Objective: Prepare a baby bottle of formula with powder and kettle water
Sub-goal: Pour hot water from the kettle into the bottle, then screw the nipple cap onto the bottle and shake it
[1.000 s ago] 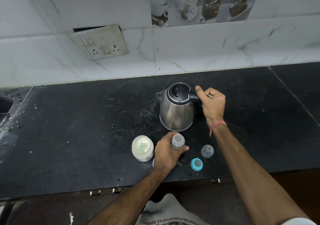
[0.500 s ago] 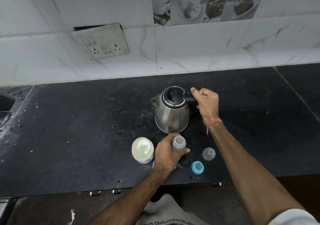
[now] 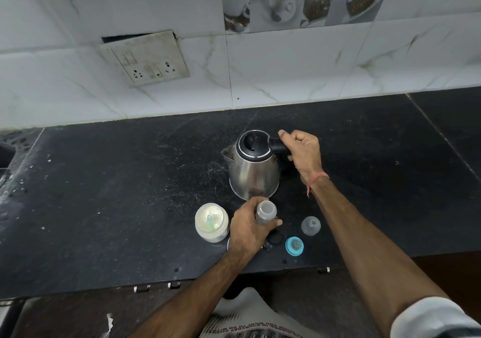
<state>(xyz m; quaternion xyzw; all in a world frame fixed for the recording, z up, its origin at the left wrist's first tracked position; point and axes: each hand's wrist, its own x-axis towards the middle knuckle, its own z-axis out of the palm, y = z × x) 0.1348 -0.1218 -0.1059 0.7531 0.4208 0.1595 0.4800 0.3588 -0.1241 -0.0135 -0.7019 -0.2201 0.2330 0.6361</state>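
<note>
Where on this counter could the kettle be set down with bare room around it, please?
Bare stretches lie left of the kettle up to the wall, and right of the right hand. Crowded: the front edge around the bottle, powder jar and caps.

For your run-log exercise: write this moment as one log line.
right hand: grips kettle handle | left hand: holds open bottle | spout: left | pouring: not yet
</note>
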